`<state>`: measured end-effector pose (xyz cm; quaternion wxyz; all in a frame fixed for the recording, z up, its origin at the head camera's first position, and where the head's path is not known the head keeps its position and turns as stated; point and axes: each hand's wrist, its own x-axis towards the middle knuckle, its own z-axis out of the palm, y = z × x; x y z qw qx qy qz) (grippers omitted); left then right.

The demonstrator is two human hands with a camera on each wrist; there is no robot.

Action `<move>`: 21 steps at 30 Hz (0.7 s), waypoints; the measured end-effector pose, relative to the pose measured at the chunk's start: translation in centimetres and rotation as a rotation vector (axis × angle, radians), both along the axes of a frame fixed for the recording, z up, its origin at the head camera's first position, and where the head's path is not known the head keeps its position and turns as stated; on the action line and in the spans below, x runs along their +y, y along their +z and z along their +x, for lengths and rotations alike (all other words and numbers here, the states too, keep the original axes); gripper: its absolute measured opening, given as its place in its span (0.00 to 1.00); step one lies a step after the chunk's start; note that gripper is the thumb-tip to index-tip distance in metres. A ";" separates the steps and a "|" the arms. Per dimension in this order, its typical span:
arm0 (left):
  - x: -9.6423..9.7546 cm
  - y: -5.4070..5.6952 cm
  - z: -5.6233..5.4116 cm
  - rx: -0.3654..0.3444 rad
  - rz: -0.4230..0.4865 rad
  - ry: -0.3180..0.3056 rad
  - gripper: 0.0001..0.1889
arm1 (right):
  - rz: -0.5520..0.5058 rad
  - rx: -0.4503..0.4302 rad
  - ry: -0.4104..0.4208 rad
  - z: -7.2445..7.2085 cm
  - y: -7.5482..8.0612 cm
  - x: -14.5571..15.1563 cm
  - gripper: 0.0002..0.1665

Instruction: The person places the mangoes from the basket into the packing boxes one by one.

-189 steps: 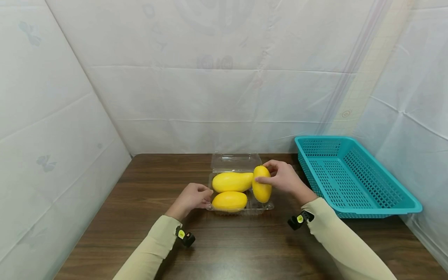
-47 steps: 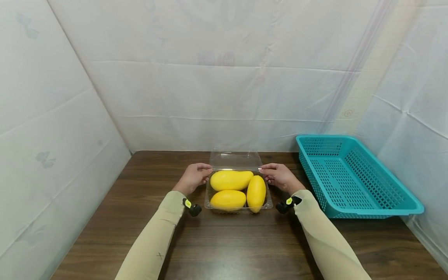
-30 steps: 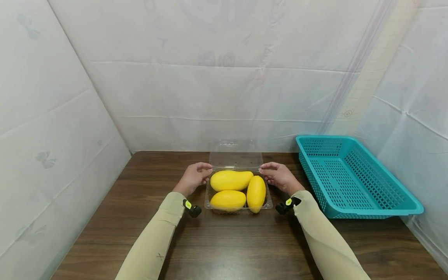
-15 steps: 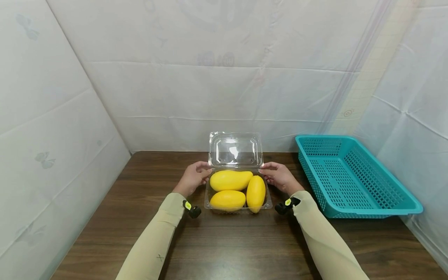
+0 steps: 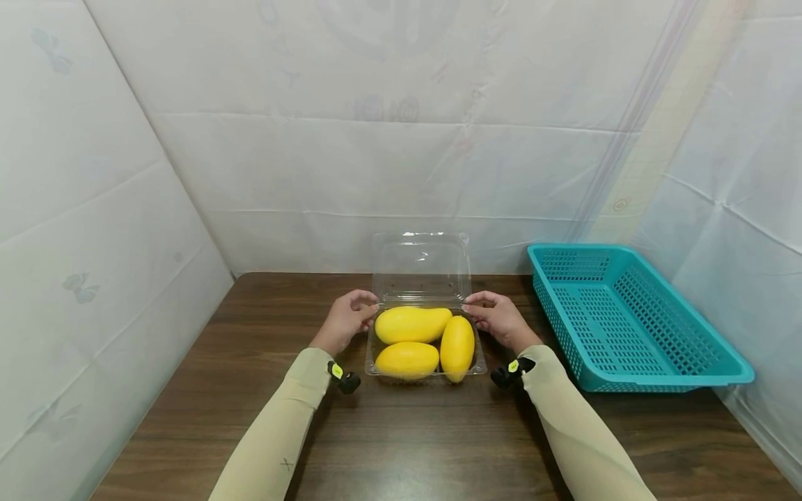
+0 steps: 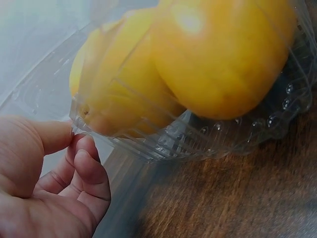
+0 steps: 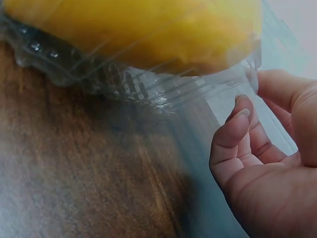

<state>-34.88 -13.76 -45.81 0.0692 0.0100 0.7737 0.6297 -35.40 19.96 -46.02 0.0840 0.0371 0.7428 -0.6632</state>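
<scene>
Three yellow mangoes lie in a clear plastic clamshell box (image 5: 372, 367) in the middle of the head view: one at the back (image 5: 413, 325), one in front (image 5: 407, 360), one lengthwise on the right (image 5: 457, 348). The box's lid (image 5: 422, 268) stands raised behind them, tilted back. My left hand (image 5: 344, 319) pinches the back left corner of the box near the hinge, thumb against fingertips. At the back right corner my right hand (image 5: 500, 320) pinches in the same way. Both wrist views show the clear wall (image 6: 173, 141) close round the fruit, with fingertips at its corner.
A turquoise perforated basket (image 5: 664, 379) stands to the right on the brown wooden table (image 5: 401, 438). White cloth sheets (image 5: 376, 167) hang close behind the table and on both sides.
Earlier my right hand held the right mango, which now lies in the box. Both hands have moved to the back corners, and the lid has swung up from lying low.
</scene>
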 end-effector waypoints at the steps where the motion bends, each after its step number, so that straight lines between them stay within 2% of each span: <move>1: 0.0 0.0 0.0 0.004 0.001 0.002 0.11 | 0.003 0.008 0.002 0.0 0.0 0.0 0.11; 8: 0.2 0.1 0.3 0.009 0.007 0.014 0.11 | 0.003 0.046 0.000 0.0 -0.1 -0.1 0.10; 15: 0.2 -0.3 0.0 0.023 0.030 0.030 0.10 | 0.023 0.058 0.012 0.1 -0.1 -0.1 0.15; 21: 0.1 -0.5 -0.2 0.019 0.028 0.023 0.09 | 0.026 0.060 0.012 0.0 -0.2 0.0 0.14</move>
